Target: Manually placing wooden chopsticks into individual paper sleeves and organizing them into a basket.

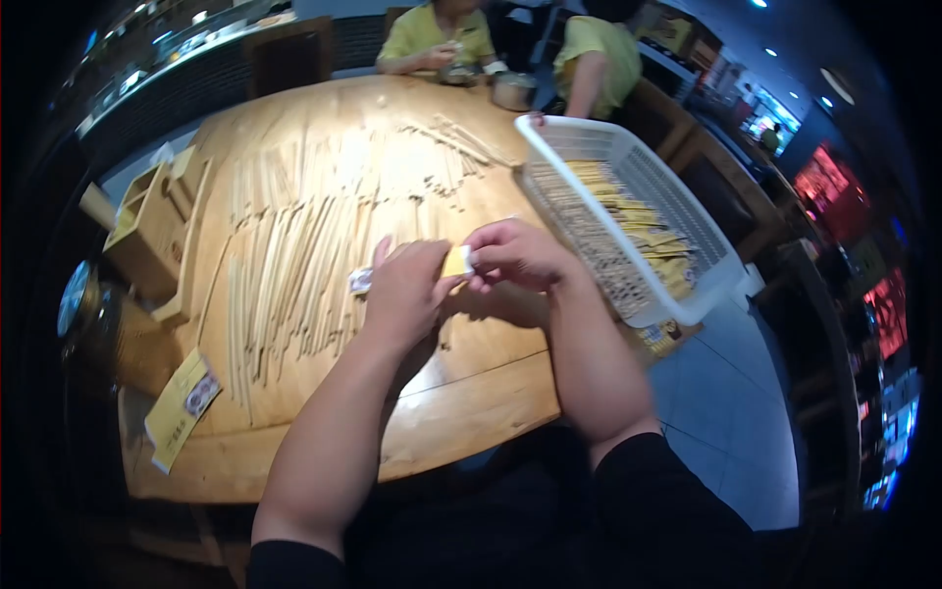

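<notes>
My left hand [405, 291] grips a yellow paper sleeve [457, 262], whose printed end sticks out on the far side of the hand. At the sleeve's white-edged end, the fingers of my right hand [521, 254] pinch the paper. Both hands are above the wooden table [471, 390], close together. Beneath and left of them lie many loose wooden chopsticks [294, 272], spread in rough rows. Whether any chopstick is inside the sleeve is hidden by my fingers.
A white plastic basket [706, 298] holding yellow packets [625, 213] stands at the right edge. To the left are a wooden caddy [147, 228], a large jar [121, 324] and a flat yellow paper sleeve [184, 408]. Two people in yellow shirts [405, 37] are beyond, near a metal pot [514, 91].
</notes>
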{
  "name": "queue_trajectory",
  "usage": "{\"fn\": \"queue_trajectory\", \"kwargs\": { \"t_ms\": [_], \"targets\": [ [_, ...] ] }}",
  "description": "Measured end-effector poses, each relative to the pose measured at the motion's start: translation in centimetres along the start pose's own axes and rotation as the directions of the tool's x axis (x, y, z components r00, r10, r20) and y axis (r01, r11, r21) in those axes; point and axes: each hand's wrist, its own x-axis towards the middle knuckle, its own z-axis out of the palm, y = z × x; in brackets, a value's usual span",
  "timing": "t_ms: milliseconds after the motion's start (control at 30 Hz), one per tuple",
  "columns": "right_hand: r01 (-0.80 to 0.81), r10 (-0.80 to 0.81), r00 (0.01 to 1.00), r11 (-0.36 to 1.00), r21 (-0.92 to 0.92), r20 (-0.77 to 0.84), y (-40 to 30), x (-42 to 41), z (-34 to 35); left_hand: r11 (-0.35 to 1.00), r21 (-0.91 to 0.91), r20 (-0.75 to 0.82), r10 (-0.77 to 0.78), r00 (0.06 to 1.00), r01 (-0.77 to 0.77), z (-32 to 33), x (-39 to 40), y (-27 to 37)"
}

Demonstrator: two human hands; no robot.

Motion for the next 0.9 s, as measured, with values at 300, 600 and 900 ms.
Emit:
{"fn": "queue_trajectory", "kwargs": {
  "t_ms": [300,600,900],
  "targets": [
    [-0.001,0.000,1.000,1.000,-0.017,-0.017,0.0,0.5,2.1,0.996,-0.074,0.039,-0.048,0.998,0.051,-0.7,-1.1,-0.6],
    [0.015,-0.023,0.997,0.993,-0.118,-0.068,0.1,0.7,1.7,0.989,-0.145,-0.013,-0.022,1.000,0.020,-0.1,-0.6,-0.4],
    [-0.013,-0.022,0.986,0.978,-0.206,-0.167,0.2,1.1,2.4,0.999,0.014,-0.087,0.034,0.996,-0.033,0.3,-1.0,-1.0]
  ]
}}
